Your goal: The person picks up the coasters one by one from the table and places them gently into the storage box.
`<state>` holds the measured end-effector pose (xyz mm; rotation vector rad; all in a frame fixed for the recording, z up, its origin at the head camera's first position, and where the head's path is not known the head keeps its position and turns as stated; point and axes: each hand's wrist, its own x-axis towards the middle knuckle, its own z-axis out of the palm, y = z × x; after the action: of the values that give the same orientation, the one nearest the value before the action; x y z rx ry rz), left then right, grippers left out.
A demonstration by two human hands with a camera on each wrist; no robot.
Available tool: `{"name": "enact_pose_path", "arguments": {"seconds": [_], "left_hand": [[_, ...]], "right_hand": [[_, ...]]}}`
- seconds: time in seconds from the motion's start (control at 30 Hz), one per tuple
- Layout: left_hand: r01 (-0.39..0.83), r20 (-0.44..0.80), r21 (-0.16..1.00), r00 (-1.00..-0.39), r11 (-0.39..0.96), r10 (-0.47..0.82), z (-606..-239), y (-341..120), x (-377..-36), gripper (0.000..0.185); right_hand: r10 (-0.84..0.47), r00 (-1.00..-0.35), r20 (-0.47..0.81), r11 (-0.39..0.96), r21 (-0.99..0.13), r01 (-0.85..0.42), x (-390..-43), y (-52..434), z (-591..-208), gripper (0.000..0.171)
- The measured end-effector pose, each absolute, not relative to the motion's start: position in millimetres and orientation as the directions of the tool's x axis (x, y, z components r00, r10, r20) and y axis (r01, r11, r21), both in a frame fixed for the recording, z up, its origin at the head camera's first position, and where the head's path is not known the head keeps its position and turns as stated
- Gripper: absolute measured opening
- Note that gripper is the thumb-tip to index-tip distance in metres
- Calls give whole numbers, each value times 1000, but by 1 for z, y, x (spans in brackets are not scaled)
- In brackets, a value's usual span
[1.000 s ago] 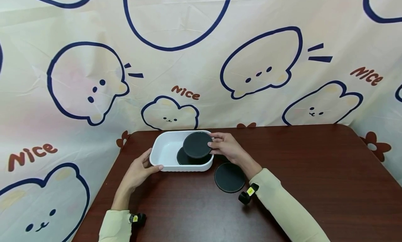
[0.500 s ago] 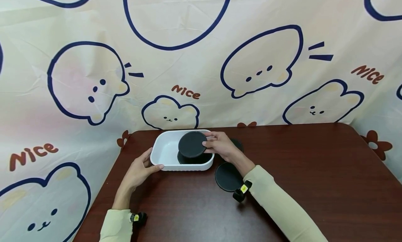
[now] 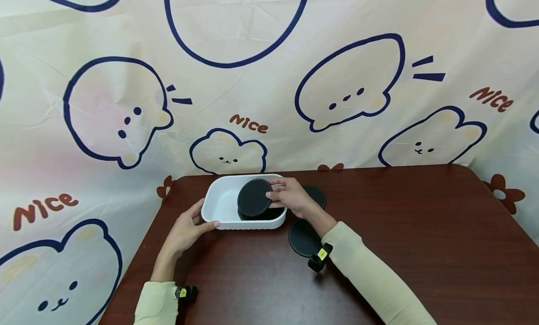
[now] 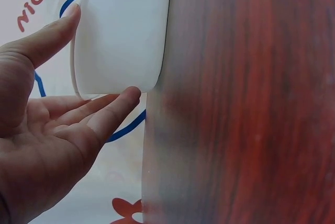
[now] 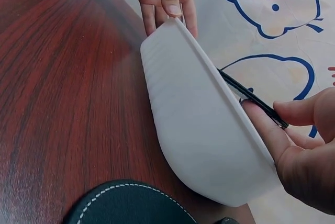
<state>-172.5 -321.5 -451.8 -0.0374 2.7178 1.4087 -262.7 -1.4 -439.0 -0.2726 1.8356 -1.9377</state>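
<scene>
While tilted over the white dish (image 3: pixel 219 201), a black coaster (image 3: pixel 254 198) in the right hand (image 3: pixel 290 197).

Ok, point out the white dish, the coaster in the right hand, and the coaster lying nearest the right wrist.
white dish (image 3: pixel 219 199): head view, bare inner floor.
held coaster (image 3: pixel 254 197): head view, centre of its black face.
near coaster (image 3: pixel 302 236): head view, its visible top surface.
</scene>
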Motion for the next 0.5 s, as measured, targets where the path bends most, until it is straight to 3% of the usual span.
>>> {"name": "enact_pose_path", "arguments": {"seconds": [0.1, 0.2, 0.33, 0.5], "left_hand": [[-56, -81, 819, -997, 571, 17, -452, -321, -172, 98], [-53, -78, 822, -997, 567, 19, -453, -321, -173, 97], [-51, -76, 825, -997, 563, 21, -452, -320, -173, 97], [-54, -78, 822, -997, 568, 17, -452, -321, -172, 97]], "right_hand": [[-435, -887, -157, 50, -987, 150, -261, -2, -439, 51], [-379, -921, -93, 235, -972, 1, -258, 0, -435, 42], [-299, -953, 50, 474, -859, -194, -255, 6, -427, 36], [-283, -957, 62, 398, -900, -176, -256, 22, -426, 41]]}}
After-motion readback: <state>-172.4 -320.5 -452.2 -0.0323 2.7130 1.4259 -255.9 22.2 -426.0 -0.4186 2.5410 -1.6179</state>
